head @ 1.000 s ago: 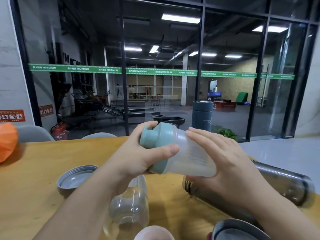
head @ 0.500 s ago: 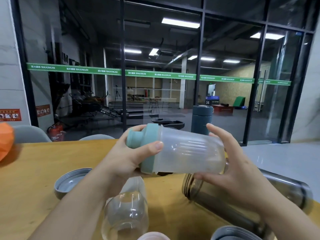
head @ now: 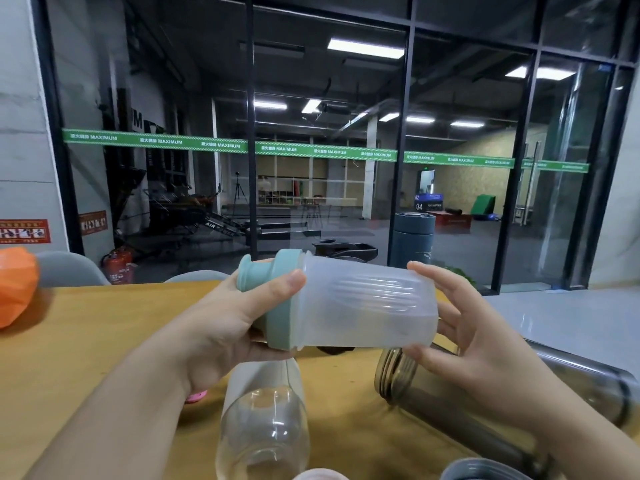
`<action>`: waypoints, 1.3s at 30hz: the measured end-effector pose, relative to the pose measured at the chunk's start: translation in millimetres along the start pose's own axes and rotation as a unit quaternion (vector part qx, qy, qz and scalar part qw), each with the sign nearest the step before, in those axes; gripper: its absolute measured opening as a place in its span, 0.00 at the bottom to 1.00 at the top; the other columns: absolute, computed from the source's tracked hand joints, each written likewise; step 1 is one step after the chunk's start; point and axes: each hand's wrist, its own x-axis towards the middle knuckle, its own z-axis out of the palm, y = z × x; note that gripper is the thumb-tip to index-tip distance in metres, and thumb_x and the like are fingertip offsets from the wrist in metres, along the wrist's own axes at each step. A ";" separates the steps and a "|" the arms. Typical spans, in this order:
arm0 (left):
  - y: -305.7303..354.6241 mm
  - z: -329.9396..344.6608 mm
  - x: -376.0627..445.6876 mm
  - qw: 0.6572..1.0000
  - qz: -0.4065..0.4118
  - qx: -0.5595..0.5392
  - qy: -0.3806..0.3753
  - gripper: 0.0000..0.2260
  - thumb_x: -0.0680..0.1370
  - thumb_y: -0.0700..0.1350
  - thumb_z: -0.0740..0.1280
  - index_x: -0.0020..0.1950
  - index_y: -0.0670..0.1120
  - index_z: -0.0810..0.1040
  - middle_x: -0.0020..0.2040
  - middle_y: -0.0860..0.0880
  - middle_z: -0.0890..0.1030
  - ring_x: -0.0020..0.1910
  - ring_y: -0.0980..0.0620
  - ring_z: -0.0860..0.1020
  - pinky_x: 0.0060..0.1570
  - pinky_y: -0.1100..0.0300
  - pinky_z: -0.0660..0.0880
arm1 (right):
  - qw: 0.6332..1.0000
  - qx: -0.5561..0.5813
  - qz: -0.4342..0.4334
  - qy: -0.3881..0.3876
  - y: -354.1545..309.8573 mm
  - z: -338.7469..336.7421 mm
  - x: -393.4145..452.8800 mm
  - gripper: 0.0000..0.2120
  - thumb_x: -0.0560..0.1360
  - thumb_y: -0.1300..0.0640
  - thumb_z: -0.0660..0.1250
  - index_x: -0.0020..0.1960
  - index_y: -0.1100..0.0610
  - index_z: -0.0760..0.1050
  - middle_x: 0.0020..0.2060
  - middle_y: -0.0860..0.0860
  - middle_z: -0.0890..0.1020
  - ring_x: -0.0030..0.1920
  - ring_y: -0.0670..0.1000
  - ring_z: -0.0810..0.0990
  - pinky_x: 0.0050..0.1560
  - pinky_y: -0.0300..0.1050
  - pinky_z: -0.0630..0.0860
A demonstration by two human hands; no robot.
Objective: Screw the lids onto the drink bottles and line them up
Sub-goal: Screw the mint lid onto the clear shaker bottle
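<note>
behind both hands, past the far edge of the yellow bench (head: 69, 341), a dark glass wall (head: 329, 133) with a green stripe fills the view. under the hands the bench carries the other things. just below the right hand (head: 485, 348) a long steel bottle (head: 581, 386) lies on its side, its open threaded mouth pointing toward the left hand (head: 221, 334). between the two wrists and nearer the person, a clear bottle (head: 265, 427) lies with no lid on it. held up between the hands, above the bench and level on its side, is the frosted shaker bottle (head: 367, 306); its teal lid (head: 277, 299) sits on the neck, spout pointing left. the left hand holds that lid end, thumb curled across the front of the lid and fingers wrapped behind and under it. the right hand is at the bottle's base with fingers spread and fairly straight, fingertips touching the top and bottom edges of the base, not curled around it. beyond the right hand, at the far side of the bench, a dark capped flask (head: 414, 240) stands upright, with a black lid (head: 346, 252) just left of it. well left of the left hand an orange thing (head: 15, 285) rests at the bench edge. under the left wrist a small pink piece (head: 197, 396) peeks out, too hidden to name.
</note>
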 end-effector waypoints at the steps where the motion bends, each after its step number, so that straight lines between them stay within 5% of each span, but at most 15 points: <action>1: 1.0 2.8 -0.5 1.000 -0.004 0.003 0.004 0.33 0.55 0.58 0.81 0.57 0.51 0.78 0.50 0.42 0.84 0.42 0.45 0.84 0.39 0.48 0.81 | 1.000 0.001 -0.007 0.006 0.0 0.6 -0.2 0.40 0.62 0.54 0.75 0.68 0.36 0.62 0.60 0.35 0.76 0.63 0.40 0.75 0.64 0.47 0.73; 7: 5.6 7.2 -1.5 0.998 -0.017 0.024 0.050 0.33 0.54 0.65 0.72 0.52 0.48 0.80 0.46 0.39 0.83 0.39 0.39 0.82 0.34 0.52 0.80 | 0.997 0.063 -0.035 0.024 1.3 5.8 2.5 0.35 0.60 0.54 0.75 0.63 0.38 0.67 0.62 0.36 0.76 0.60 0.43 0.78 0.59 0.43 0.77; 12: 7.6 4.3 -0.9 0.999 0.000 0.028 0.043 0.34 0.54 0.61 0.80 0.56 0.50 0.78 0.50 0.41 0.83 0.43 0.42 0.83 0.36 0.51 0.81 | 0.996 0.082 -0.025 0.028 -1.5 3.2 1.7 0.37 0.55 0.38 0.77 0.62 0.37 0.69 0.59 0.39 0.78 0.56 0.47 0.81 0.50 0.42 0.80; 18: 5.4 3.6 -2.3 0.997 0.057 0.053 -0.008 0.35 0.53 0.55 0.77 0.60 0.53 0.77 0.49 0.46 0.85 0.45 0.48 0.84 0.38 0.54 0.80 | 0.992 0.084 0.048 0.076 -1.9 5.4 3.2 0.43 0.49 0.22 0.67 0.55 0.48 0.73 0.43 0.44 0.83 0.42 0.51 0.83 0.34 0.39 0.79; 21: 5.2 2.5 -2.9 0.995 0.078 0.044 -0.034 0.34 0.56 0.51 0.78 0.61 0.55 0.76 0.53 0.44 0.83 0.49 0.45 0.83 0.42 0.51 0.81 | 0.985 0.134 0.093 0.062 -1.5 4.7 5.4 0.47 0.46 0.23 0.69 0.54 0.54 0.74 0.39 0.55 0.83 0.31 0.57 0.79 0.29 0.37 0.77; 24: 5.1 2.5 -1.9 0.995 0.089 0.037 -0.041 0.33 0.56 0.50 0.78 0.61 0.55 0.76 0.53 0.44 0.83 0.48 0.45 0.83 0.45 0.47 0.81 | 0.979 0.162 0.114 0.042 -1.8 1.6 6.3 0.49 0.45 0.24 0.71 0.57 0.55 0.74 0.39 0.67 0.80 0.31 0.57 0.78 0.30 0.39 0.77; 29: 4.0 6.2 0.0 0.996 0.087 0.022 -0.019 0.34 0.56 0.51 0.78 0.61 0.53 0.76 0.52 0.45 0.84 0.48 0.48 0.83 0.40 0.53 0.81 | 0.972 0.203 0.116 0.009 -0.7 -2.6 7.5 0.47 0.50 0.37 0.78 0.67 0.46 0.68 0.50 0.57 0.81 0.35 0.56 0.78 0.37 0.42 0.78; 33: 4.8 4.7 1.3 0.997 0.074 0.012 0.011 0.35 0.55 0.53 0.79 0.61 0.49 0.76 0.51 0.46 0.85 0.48 0.49 0.84 0.37 0.55 0.80 | 0.964 0.249 0.091 -0.019 -1.7 -6.4 6.3 0.37 0.57 0.53 0.72 0.65 0.37 0.69 0.47 0.55 0.83 0.37 0.53 0.79 0.41 0.44 0.80; 36: 5.9 2.5 0.0 0.997 0.072 0.019 0.014 0.42 0.49 0.56 0.81 0.61 0.48 0.76 0.51 0.46 0.85 0.48 0.49 0.84 0.38 0.54 0.80 | 0.953 0.283 0.098 -0.040 -1.3 -8.7 6.3 0.39 0.57 0.55 0.74 0.67 0.40 0.69 0.44 0.59 0.82 0.35 0.54 0.78 0.39 0.41 0.79; 39: 5.8 0.0 -0.9 0.997 0.069 0.026 0.011 0.39 0.51 0.55 0.80 0.60 0.48 0.77 0.51 0.45 0.85 0.48 0.48 0.84 0.38 0.54 0.80 | 0.949 0.283 0.129 -0.048 -1.8 -6.9 6.9 0.45 0.53 0.45 0.81 0.68 0.49 0.70 0.41 0.60 0.81 0.32 0.51 0.78 0.33 0.39 0.78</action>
